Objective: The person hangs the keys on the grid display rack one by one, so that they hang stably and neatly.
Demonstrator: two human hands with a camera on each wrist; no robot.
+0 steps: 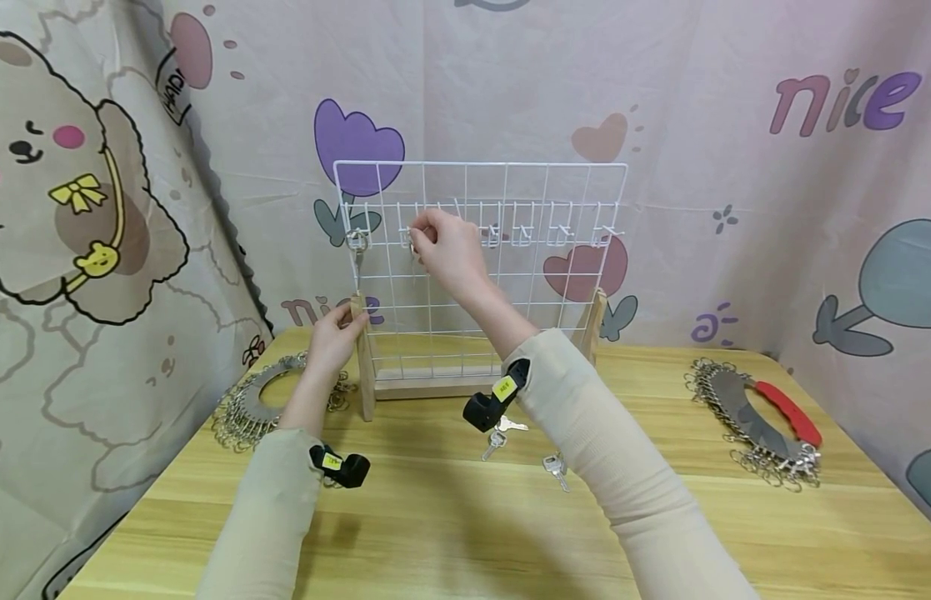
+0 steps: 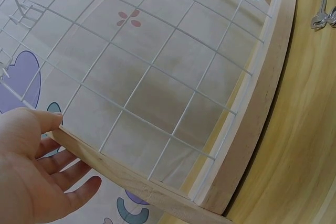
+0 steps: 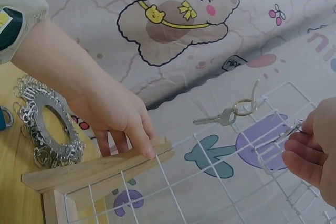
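A white wire grid rack (image 1: pixel 480 163) stands upright in a wooden base (image 1: pixel 435 386), with a row of white hooks (image 1: pixel 522 237) across it. My left hand (image 1: pixel 333 335) grips the rack's left wooden post (image 1: pixel 366 367), thumb in front and fingers behind. At the second hook from the left, my right hand (image 1: pixel 452 250) pinches a small silver ring (image 3: pixel 299 124). Its fingers partly hide that hook, and whether a key hangs from this ring is unclear. A silver key (image 3: pixel 224 117) on a gold-coloured ring (image 3: pixel 244 107) hangs from the leftmost hook.
Several loose keys (image 1: pixel 495 442) lie on the wooden table (image 1: pixel 435 517) before the rack. To the left lies a flat grey ring (image 1: pixel 264 404) edged with many small metal rings. A similar curved holder with a red handle (image 1: pixel 789 414) lies at right. Printed cloth hangs behind.
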